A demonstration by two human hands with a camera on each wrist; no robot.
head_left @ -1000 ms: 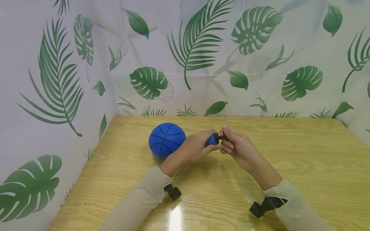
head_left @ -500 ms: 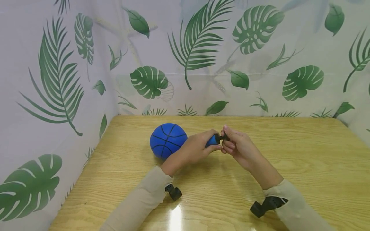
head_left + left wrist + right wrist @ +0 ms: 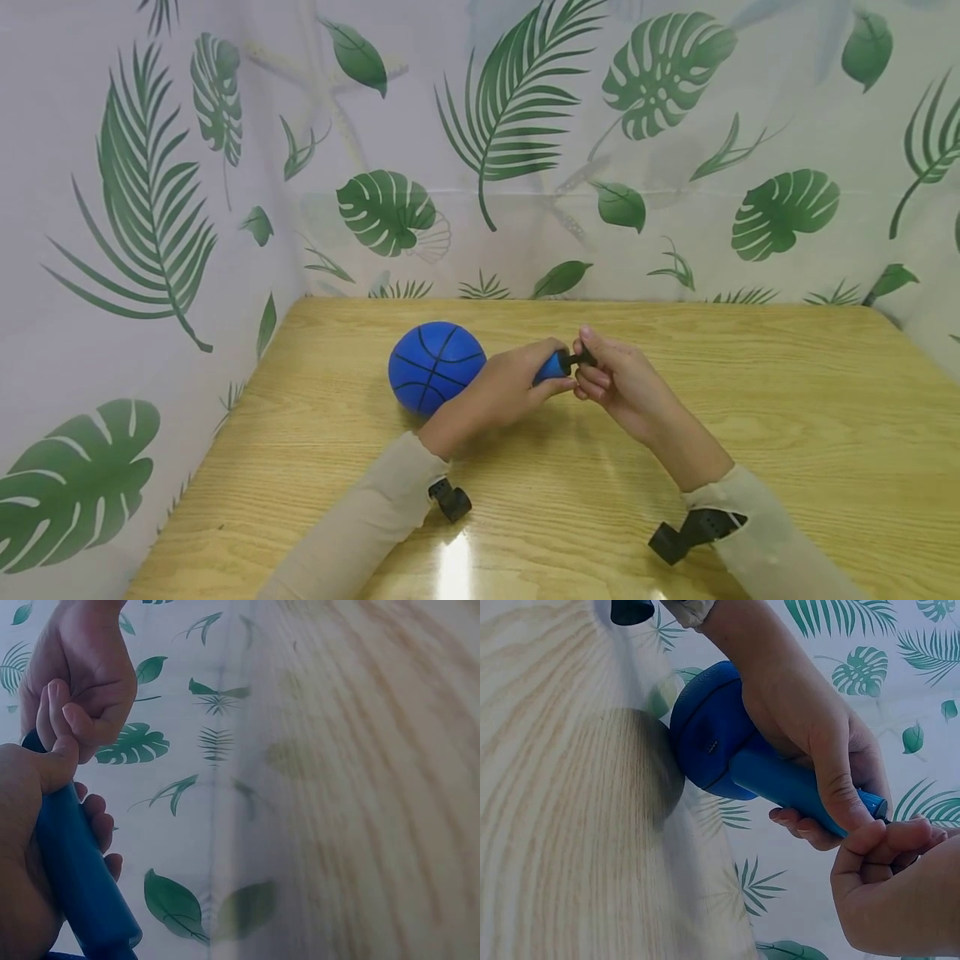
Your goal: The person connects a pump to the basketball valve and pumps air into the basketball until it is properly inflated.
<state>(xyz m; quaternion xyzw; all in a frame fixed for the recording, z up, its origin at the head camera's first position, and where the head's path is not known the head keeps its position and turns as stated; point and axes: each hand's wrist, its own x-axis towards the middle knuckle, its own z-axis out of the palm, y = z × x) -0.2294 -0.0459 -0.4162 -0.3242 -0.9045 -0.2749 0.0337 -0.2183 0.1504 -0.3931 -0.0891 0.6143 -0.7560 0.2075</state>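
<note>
A blue mini basketball with black seams sits on the table, left of centre. My left hand is wrapped round the blue barrel of a hand pump just right of the ball. The fingers of my right hand pinch the pump's black handle, and a short dark length of rod shows between handle and barrel. From the right wrist, the barrel reaches to the ball, where its far end meets or overlaps the surface. Any needle there is hidden. The left wrist view shows the barrel lying across the palm.
The wood-grain table runs back to a white cloth backdrop printed with green leaves, which also hangs along the left side. A black wrist camera sits below the left sleeve, another black camera below the right.
The ball has turned slightly, its seams tilting, and has shifted a touch to the right. Both hands keep their hold on the pump almost in place.
</note>
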